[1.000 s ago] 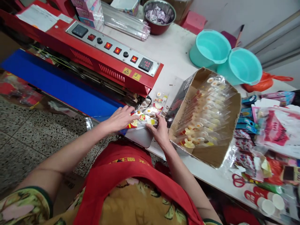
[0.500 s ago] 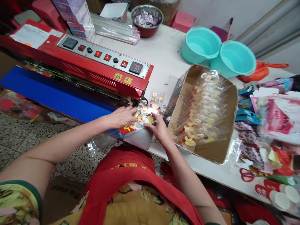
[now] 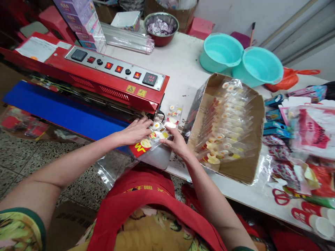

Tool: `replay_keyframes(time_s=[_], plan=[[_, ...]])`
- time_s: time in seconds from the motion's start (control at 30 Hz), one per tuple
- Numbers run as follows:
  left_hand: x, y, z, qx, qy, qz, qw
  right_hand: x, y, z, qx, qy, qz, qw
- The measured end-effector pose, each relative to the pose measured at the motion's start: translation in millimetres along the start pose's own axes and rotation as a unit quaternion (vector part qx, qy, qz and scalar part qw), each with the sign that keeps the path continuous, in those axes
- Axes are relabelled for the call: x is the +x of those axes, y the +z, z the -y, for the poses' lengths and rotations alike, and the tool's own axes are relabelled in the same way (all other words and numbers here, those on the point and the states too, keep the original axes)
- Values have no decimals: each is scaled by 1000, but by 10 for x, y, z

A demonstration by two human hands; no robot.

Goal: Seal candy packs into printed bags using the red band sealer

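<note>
A clear plastic packet (image 3: 154,135) with small toy-food pieces lies at the right end of a red band sealing machine (image 3: 115,80). Fried-egg, round vegetable and red-and-yellow shapes show through it. My left hand (image 3: 136,131) holds its left edge close to the sealer's mouth, fingers bent over the film. On the other side my right hand (image 3: 177,140) grips the packet between thumb and fingers. Some fingertips are hidden. Just behind, a second filled packet (image 3: 173,116) lies on the table. A grey metal plate (image 3: 159,157) is under the held packet.
A blue conveyor belt (image 3: 65,113) runs along the sealer's front. To the right stands a cardboard box (image 3: 255,139) with a row of filled packets. Beyond are two turquoise basins (image 3: 221,52) and a metal bowl (image 3: 162,29) of sachets. Red-handled scissors (image 3: 281,197) lie far right.
The packet and both hands have shifted slightly left toward the sealer, showing more of the red-and-yellow piece. The camera view has tilted a little.
</note>
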State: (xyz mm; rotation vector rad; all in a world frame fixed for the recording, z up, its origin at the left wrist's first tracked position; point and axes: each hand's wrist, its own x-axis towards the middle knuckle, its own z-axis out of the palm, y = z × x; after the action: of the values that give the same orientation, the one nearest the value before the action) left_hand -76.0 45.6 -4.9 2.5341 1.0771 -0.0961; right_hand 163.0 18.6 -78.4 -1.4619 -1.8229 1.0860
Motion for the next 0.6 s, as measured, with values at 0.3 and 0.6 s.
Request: replay_keyframes(time_s=[0.3,0.6], plan=[[157,201,-350,-84,-63,-237,966,-65,7,260,112,-26,61,991],[90,396,-150,-687,-330,-161,627,-41,41,397,289,135,37,947]])
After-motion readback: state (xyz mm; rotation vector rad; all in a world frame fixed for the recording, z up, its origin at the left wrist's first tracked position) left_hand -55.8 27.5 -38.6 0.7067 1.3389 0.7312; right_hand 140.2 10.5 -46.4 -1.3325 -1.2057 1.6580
